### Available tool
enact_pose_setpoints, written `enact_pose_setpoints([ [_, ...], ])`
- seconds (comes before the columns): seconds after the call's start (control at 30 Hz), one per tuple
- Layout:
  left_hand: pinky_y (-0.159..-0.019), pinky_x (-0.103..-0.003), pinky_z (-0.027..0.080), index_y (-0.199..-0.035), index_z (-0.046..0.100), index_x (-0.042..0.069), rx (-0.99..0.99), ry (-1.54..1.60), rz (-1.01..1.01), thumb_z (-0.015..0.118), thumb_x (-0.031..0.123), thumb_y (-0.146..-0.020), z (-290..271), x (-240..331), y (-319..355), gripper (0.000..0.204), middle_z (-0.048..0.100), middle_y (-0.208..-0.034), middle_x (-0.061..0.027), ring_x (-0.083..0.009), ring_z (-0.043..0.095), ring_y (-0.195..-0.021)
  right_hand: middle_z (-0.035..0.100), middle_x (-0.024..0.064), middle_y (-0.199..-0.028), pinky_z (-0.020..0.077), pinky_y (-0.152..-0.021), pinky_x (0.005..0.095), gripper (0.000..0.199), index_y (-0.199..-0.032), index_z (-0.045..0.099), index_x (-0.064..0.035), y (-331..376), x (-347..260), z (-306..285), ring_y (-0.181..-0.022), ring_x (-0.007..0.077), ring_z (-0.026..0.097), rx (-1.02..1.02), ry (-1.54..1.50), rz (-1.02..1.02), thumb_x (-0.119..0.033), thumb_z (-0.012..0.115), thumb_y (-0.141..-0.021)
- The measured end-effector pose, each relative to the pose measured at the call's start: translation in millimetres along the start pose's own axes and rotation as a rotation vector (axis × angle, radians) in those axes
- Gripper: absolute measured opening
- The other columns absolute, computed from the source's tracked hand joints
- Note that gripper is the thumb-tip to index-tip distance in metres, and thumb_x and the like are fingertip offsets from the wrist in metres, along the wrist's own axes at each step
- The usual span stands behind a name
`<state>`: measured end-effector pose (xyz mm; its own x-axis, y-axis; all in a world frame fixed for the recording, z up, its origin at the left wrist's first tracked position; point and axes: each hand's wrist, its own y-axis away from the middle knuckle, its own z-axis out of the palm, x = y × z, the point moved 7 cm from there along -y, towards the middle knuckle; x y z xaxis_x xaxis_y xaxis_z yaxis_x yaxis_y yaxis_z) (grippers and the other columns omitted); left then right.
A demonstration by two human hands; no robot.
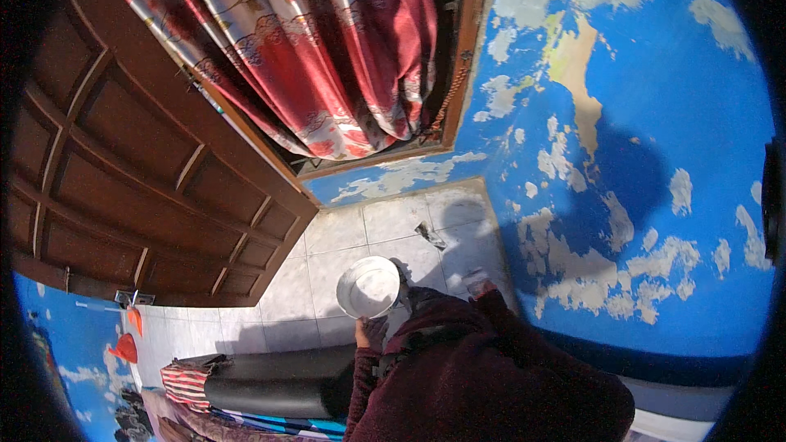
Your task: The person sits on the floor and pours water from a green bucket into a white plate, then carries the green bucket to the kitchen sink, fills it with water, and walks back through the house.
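Note:
A round white bowl (368,286) is held out over the tiled floor, and it looks empty. My left hand (363,331) grips its near rim from below, with the maroon fuzzy sleeve running down behind it. Only a small part of my right hand (480,286) shows past the other maroon sleeve, close to the blue wall. I cannot tell whether that hand holds anything. My maroon sweater (491,385) fills the lower middle of the view.
A dark brown wooden door (147,164) stands open at the left, and a red floral curtain (327,49) hangs in the doorway. A blue wall (655,196) with peeling paint is on the right. A dark scrap (430,235) lies on the pale tiles. A black roll (278,381) and striped cloth (184,385) lie at the lower left.

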<state>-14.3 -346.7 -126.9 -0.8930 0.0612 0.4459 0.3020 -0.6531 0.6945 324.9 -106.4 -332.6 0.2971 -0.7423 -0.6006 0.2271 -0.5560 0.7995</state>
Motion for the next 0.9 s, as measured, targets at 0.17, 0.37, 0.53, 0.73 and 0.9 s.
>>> enact_pose_setpoints([
  [0.17, -0.088, -0.043, 0.041, -0.117, 0.043, 0.000, 0.007, 0.089, 0.059, 0.047, 0.045, -0.083, -17.2, 36.4, -17.4, 0.057, 0.052, -0.113, -0.0175, -0.0297, 0.051, -0.105, 0.053, 0.0067, -0.108, 0.0414, -0.083, 0.0416, 0.049, -0.114, 0.048, -0.0114, -22.1, -41.5, 48.8, -0.104, 0.0225, 0.048, -0.051, 0.057, -0.005, -0.041, 0.058, -0.076],
  [0.37, -0.087, -0.042, 0.043, -0.112, 0.045, 0.000, 0.163, 0.169, 0.177, 0.050, 0.037, -0.083, -26.3, 100.0, -20.5, 0.047, 0.048, -0.113, -0.0165, -0.0311, 0.052, -0.102, 0.054, 0.0061, -0.107, 0.0423, -0.082, 0.0415, 0.049, -0.114, 0.048, -0.0118, -35.6, -123.4, 127.0, -0.103, 0.0221, 0.048, -0.136, 0.151, -0.061, -0.041, 0.058, -0.076],
  [0.53, -0.083, -0.040, 0.045, -0.109, 0.048, -0.001, 0.283, 0.159, 0.322, 0.052, 0.033, -0.081, -21.7, 163.2, -21.6, 0.044, 0.052, -0.106, -0.0148, -0.0278, 0.055, -0.093, 0.054, 0.0057, -0.106, 0.0432, -0.081, 0.0414, 0.048, -0.114, 0.049, -0.0121, -9.9, -202.0, 198.4, -0.102, 0.0217, 0.049, -0.215, 0.276, -0.150, -0.041, 0.058, -0.076],
  [0.73, -0.077, -0.036, 0.048, -0.112, 0.047, -0.002, 0.280, 0.273, 0.432, 0.053, 0.032, -0.081, -29.3, 211.5, -15.6, 0.046, 0.055, -0.101, -0.0114, -0.0233, 0.057, -0.089, 0.055, 0.0051, -0.105, 0.0441, -0.079, 0.0412, 0.048, -0.113, 0.049, -0.0124, 17.1, -280.8, 294.1, -0.101, 0.0213, 0.049, -0.352, 0.583, -0.459, -0.041, 0.058, -0.076],
  [0.9, -0.080, -0.039, 0.047, -0.118, 0.043, -0.001, 0.265, 0.269, 0.458, 0.050, 0.031, -0.083, -66.7, 245.6, -13.3, 0.048, 0.053, -0.109, -0.0123, -0.0244, 0.055, -0.096, 0.057, 0.0061, -0.100, 0.0459, -0.070, 0.0396, 0.030, -0.110, 0.050, -0.0072, -28.9, -257.8, 356.6, -0.088, 0.0186, 0.055, -0.406, 0.003, -0.110, -0.019, 0.056, -0.083],
])
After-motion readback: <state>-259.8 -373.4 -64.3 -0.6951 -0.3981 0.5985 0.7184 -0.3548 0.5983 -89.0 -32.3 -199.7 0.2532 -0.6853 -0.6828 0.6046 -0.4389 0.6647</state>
